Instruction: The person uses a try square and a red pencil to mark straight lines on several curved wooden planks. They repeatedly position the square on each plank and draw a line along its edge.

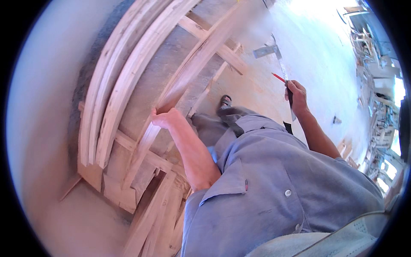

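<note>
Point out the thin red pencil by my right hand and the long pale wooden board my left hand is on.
Thin red pencil [279,78]: head view, on the middle of its exposed red shaft.
Long pale wooden board [193,65]: head view, on its face, beyond the left hand [164,118].

Illumination: bright, strongest at upper right — floor [317,38] washed out, openings [387,173] clipped white. Haze blurs the top centre. Fisheye distortion bends the beams [132,73] — corners vignette to black.
</note>
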